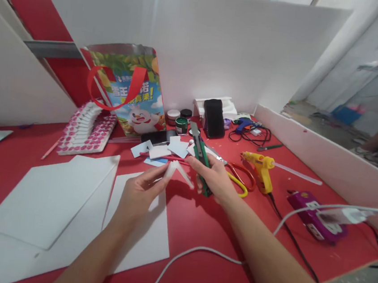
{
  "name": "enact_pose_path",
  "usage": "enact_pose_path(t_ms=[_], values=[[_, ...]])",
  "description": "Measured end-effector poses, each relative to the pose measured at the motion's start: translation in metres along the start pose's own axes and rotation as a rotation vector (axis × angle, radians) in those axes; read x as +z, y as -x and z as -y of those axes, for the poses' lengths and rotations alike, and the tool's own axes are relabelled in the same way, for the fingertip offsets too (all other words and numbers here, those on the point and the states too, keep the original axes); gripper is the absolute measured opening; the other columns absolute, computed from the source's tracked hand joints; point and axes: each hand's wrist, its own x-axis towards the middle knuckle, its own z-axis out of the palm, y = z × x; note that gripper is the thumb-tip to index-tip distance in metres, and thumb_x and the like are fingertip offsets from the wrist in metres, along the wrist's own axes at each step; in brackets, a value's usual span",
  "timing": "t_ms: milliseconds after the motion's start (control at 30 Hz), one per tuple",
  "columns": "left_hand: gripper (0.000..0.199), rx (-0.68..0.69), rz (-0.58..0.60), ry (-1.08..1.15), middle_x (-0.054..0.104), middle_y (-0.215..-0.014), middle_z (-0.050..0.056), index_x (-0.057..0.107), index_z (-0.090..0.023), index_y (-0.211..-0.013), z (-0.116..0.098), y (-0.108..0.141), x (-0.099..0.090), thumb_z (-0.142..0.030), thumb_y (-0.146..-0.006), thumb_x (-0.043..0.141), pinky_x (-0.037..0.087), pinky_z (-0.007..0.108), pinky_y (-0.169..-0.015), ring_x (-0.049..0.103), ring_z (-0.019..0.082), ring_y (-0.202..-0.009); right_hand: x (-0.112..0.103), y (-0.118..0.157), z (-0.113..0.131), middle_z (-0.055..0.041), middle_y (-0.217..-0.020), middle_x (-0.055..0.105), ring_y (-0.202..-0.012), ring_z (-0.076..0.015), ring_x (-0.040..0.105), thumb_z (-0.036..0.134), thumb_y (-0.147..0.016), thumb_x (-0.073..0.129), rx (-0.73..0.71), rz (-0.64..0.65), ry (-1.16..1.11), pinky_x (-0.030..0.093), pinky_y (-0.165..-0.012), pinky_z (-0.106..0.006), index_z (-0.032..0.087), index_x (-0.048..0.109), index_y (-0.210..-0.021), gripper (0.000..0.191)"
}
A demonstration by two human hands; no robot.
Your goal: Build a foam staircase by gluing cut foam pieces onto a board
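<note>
My left hand (pixel 145 188) pinches a small white folded piece (pixel 171 169) between thumb and fingers, above a white sheet (pixel 145 236). From that piece a thin white strip (pixel 184 175) slants down to the right. My right hand (pixel 213 175) is wrapped round a green and black utility knife (pixel 201 156), whose grey front end points up and away. The knife is just right of the white strip, with a small gap between them. Whether its blade is out is too small to tell.
Behind the hands lie paper pieces (pixel 178 147), a phone (pixel 154 137) and paint jars (pixel 181 125). Scissors (pixel 245 183), a yellow glue gun (pixel 262 169) and a purple power strip (pixel 316 218) are at the right. White boards (pixel 51 194) lie left; a gift bag (pixel 136 95) stands behind.
</note>
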Motion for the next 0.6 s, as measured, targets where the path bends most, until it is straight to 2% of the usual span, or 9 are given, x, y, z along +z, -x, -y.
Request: enact_pose_path(t_ms=[67, 167, 267, 333, 433, 600], values=[[0.041, -0.121, 0.02, 0.209, 0.079, -0.108, 0.005, 0.077, -0.026, -0.113, -0.004, 0.0, 0.003, -0.036, -0.074, 0.084, 0.058, 0.036, -0.091, 0.073, 0.024, -0.101, 0.007, 0.002, -0.001, 0.0105, -0.041, 0.049, -0.032, -0.0086, 0.044, 0.051, -0.073, 0.079, 0.031, 0.087, -0.008, 0.04, -0.029, -0.018, 0.021, 0.055, -0.082, 0.039], [0.04, -0.234, 0.022, 0.399, 0.08, -0.091, 0.006, 0.079, -0.02, -0.106, -0.009, 0.0, 0.005, -0.031, -0.069, 0.089, 0.06, 0.03, -0.077, 0.073, 0.018, -0.077, 0.015, 0.003, -0.003, 0.0102, -0.046, 0.052, -0.033, -0.0071, 0.046, 0.049, -0.071, 0.081, 0.072, 0.165, -0.037, 0.039, -0.03, -0.016, 0.021, 0.054, -0.082, 0.041], [0.036, -0.289, 0.056, 0.503, 0.079, -0.088, 0.006, 0.079, -0.015, -0.102, -0.009, -0.001, 0.006, -0.025, -0.068, 0.089, 0.059, 0.024, -0.068, 0.069, 0.014, -0.07, 0.021, 0.004, -0.007, 0.0099, -0.047, 0.054, -0.033, -0.0067, 0.045, 0.049, -0.07, 0.081, 0.104, 0.184, 0.002, 0.037, -0.029, -0.015, 0.02, 0.055, -0.087, 0.043], [0.03, -0.313, 0.08, 0.545, 0.078, -0.09, 0.007, 0.078, -0.014, -0.1, -0.007, -0.001, 0.005, -0.024, -0.074, 0.085, 0.06, 0.025, -0.069, 0.068, 0.014, -0.072, 0.025, 0.004, -0.009, 0.0106, -0.044, 0.052, -0.031, -0.0068, 0.044, 0.048, -0.069, 0.082, 0.108, 0.173, 0.051, 0.036, -0.028, -0.015, 0.02, 0.055, -0.087, 0.043], [0.021, -0.343, 0.115, 0.609, 0.076, -0.096, 0.007, 0.076, -0.013, -0.099, -0.003, -0.001, 0.003, -0.025, -0.083, 0.078, 0.062, 0.032, -0.079, 0.068, 0.015, -0.079, 0.028, 0.004, -0.011, 0.0111, -0.041, 0.05, -0.029, -0.0073, 0.043, 0.046, -0.068, 0.083, 0.097, 0.152, 0.094, 0.034, -0.027, -0.016, 0.02, 0.053, -0.084, 0.043], [0.018, -0.36, 0.181, 0.661, 0.075, -0.099, 0.009, 0.075, -0.012, -0.1, -0.001, 0.001, 0.001, -0.025, -0.088, 0.073, 0.062, 0.04, -0.089, 0.07, 0.018, -0.084, 0.029, 0.004, -0.01, 0.0109, -0.045, 0.052, -0.032, -0.0074, 0.045, 0.046, -0.067, 0.083, 0.094, 0.131, 0.111, 0.035, -0.027, -0.017, 0.021, 0.05, -0.08, 0.043]])
